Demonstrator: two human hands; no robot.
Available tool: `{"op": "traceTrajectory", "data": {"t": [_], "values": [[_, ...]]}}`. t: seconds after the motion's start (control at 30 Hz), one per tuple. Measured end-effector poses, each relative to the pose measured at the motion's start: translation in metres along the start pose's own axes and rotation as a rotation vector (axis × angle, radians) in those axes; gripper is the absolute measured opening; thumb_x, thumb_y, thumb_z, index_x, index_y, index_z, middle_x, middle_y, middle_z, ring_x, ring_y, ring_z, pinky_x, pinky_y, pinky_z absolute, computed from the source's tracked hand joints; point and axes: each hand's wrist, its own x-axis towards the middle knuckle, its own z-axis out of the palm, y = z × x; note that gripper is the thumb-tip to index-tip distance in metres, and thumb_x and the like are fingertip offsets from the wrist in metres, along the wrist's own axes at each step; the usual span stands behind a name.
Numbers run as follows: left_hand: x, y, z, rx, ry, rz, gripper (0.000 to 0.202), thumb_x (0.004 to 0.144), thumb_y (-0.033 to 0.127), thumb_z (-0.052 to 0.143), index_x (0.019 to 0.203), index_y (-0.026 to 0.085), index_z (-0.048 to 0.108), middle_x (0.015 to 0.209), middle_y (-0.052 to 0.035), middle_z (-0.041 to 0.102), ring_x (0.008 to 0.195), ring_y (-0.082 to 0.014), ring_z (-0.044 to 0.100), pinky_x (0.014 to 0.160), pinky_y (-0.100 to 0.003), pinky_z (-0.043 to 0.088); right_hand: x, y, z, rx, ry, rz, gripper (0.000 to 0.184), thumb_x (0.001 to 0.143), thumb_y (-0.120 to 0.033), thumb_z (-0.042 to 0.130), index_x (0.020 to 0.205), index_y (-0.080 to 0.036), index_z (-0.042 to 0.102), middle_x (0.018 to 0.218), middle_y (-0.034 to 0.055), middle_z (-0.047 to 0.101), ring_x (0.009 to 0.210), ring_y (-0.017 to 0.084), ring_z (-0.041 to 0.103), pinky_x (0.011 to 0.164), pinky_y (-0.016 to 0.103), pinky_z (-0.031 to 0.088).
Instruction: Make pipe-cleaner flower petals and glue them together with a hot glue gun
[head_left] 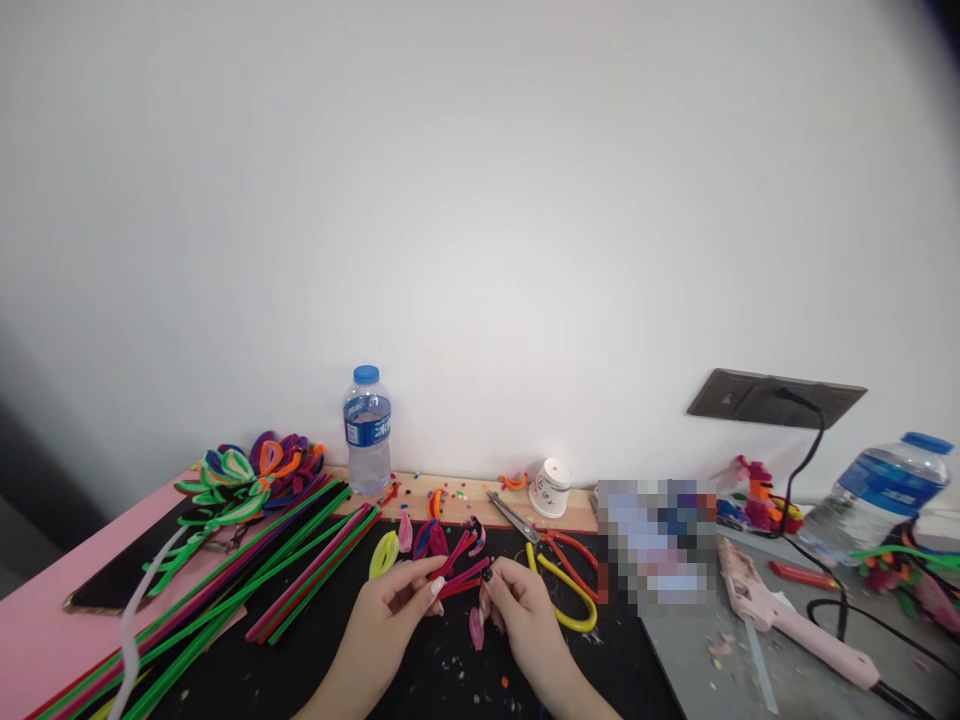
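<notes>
My left hand [394, 610] is closed, thumb and fingers pinching magenta pipe cleaners [466, 577] that stick out toward the right. Close beside it, my right hand [523, 607] is closed at the other end of these stems. A small black bit shows at its fingertips, and a pink looped piece [477, 629] hangs just below them. Behind my hands lie a yellow pipe-cleaner loop [384, 553], a pink petal-like piece [405, 531] and a blue and magenta looped piece [430, 541]. Scissors [562, 570] with red and yellow handles lie beyond my right hand.
Long pipe cleaners [247, 575] and a pipe-cleaner flower bunch [255, 470] lie left, over a dark phone [112, 590]. A water bottle [367, 440] and paper cup [551, 488] stand by the wall. At right are a pink glue gun [795, 630], its cord, and another bottle [874, 495].
</notes>
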Motion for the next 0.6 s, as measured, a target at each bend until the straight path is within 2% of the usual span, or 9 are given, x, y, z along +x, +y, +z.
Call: {"op": "traceTrajectory", "data": {"t": [0.2, 0.37, 0.47, 0.6], "values": [[-0.0008, -0.0009, -0.0014, 0.040, -0.025, 0.030, 0.033, 0.069, 0.040, 0.064, 0.092, 0.017, 0.072, 0.062, -0.0021, 0.064, 0.062, -0.0196, 0.061, 0.066, -0.031, 0.051, -0.0004, 0.0010, -0.0003, 0.005, -0.002, 0.011, 0.042, 0.086, -0.048, 0.047, 0.057, -0.017, 0.047, 0.049, -0.0043, 0.045, 0.040, 0.007, 0.034, 0.041, 0.020, 0.024], [0.0005, -0.0019, -0.0030, 0.007, -0.008, 0.004, 0.037, 0.067, 0.043, 0.065, 0.092, 0.017, 0.072, 0.062, -0.0017, 0.065, 0.062, -0.0203, 0.061, 0.066, -0.033, 0.051, -0.0017, 0.0013, 0.0001, 0.044, 0.008, 0.038, 0.040, 0.089, -0.048, 0.042, 0.068, -0.016, 0.051, 0.057, -0.0029, 0.050, 0.040, 0.006, 0.035, 0.038, 0.019, 0.024], [0.0014, -0.0040, -0.0035, -0.016, -0.011, -0.014, 0.038, 0.068, 0.043, 0.065, 0.095, 0.016, 0.072, 0.061, -0.0015, 0.064, 0.062, -0.0202, 0.061, 0.066, -0.032, 0.051, -0.0029, -0.0006, 0.0022, 0.070, -0.017, 0.012, 0.032, 0.089, -0.045, 0.044, 0.079, -0.016, 0.053, 0.069, -0.0006, 0.055, 0.042, 0.005, 0.040, 0.038, 0.018, 0.027], [0.0012, -0.0077, -0.0016, -0.043, -0.054, -0.022, 0.038, 0.067, 0.039, 0.065, 0.095, 0.015, 0.071, 0.055, 0.0007, 0.058, 0.059, -0.0187, 0.060, 0.064, -0.030, 0.050, -0.0025, 0.0022, 0.0049, 0.084, -0.035, -0.003, 0.014, 0.082, -0.030, 0.056, 0.085, -0.018, 0.051, 0.064, -0.0046, 0.052, 0.042, 0.007, 0.046, 0.041, 0.018, 0.033]]}}
